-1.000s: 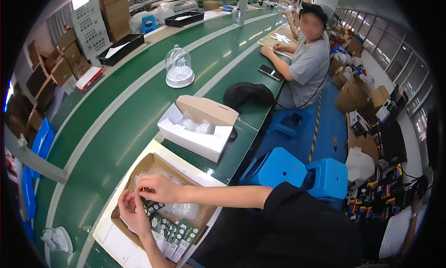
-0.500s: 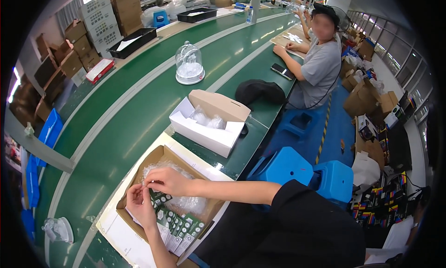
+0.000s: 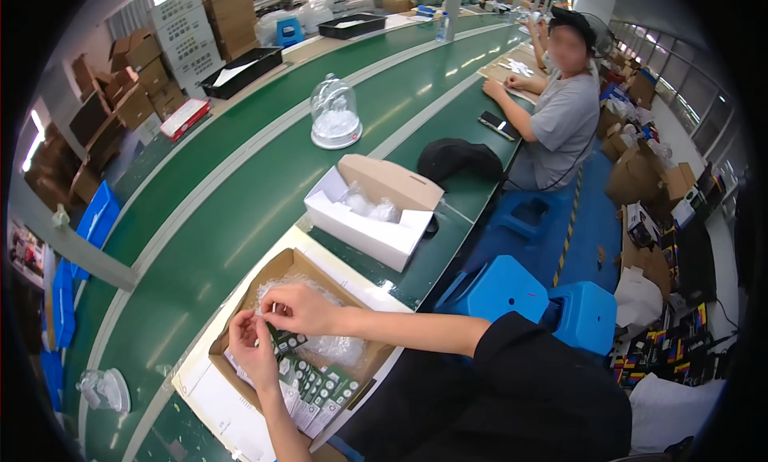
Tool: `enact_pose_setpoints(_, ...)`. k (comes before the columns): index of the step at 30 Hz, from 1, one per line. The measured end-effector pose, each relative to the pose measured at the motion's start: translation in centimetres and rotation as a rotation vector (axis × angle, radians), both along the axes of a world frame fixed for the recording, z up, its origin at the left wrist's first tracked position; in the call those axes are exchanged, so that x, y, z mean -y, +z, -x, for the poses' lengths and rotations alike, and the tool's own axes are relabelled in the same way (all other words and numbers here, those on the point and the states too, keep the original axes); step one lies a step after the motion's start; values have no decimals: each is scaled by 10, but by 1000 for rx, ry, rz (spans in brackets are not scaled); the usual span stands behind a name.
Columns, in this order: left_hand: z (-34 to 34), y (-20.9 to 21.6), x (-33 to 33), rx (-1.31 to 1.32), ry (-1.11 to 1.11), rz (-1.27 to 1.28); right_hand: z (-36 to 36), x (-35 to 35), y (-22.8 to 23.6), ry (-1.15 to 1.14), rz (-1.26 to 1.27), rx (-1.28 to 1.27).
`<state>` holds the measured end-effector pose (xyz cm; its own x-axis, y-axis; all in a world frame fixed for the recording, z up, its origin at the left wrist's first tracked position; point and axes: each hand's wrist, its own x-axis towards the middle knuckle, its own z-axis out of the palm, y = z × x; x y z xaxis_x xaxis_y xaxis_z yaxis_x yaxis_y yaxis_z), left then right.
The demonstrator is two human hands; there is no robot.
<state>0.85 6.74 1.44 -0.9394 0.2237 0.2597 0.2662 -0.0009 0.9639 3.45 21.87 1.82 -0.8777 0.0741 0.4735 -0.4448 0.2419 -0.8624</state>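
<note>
Over an open cardboard box (image 3: pixel 282 264) my left hand (image 3: pixel 254 352) and my right hand (image 3: pixel 302 308) meet, fingertips pinched close together. What lies between the fingers is too small to make out. Beneath them in the box are crumpled clear plastic bags (image 3: pixel 334 350) and several green-and-white printed cards (image 3: pixel 326 388). Part of a green card shows right below my right hand; whether a finger touches it I cannot tell. The box rests on a pale board (image 3: pixel 206 388) at the table edge.
Beyond stands an open white carton (image 3: pixel 364 232) with clear wrapped contents, beside a black cloth item (image 3: pixel 458 160). A clear dome (image 3: pixel 336 114) stands on the green belt, another dome (image 3: pixel 106 390) at lower left. Blue stools (image 3: pixel 502 290) are at right; a co-worker (image 3: pixel 564 114) sits farther along.
The whole view has shifted slightly, with the scene sliding right. My hands stay pinched together over the box, with little change in their pose.
</note>
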Motion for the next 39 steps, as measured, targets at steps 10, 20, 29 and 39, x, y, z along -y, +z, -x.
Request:
enact_pose_setpoints(10,-3,-1,2,-38,-17,40,-1,2,-3,-12,-14,-14)
enact_pose_setpoints(20,-5,0,-5,-67,-5,53,-6,-4,0,-60,-113,-3)
enact_pose_setpoints(29,-2,5,7,-124,39,281,3,5,-3,-85,-145,-12)
enact_pose_setpoints(39,-5,-5,5,-134,-15,136,-2,4,-10,-50,-145,97)
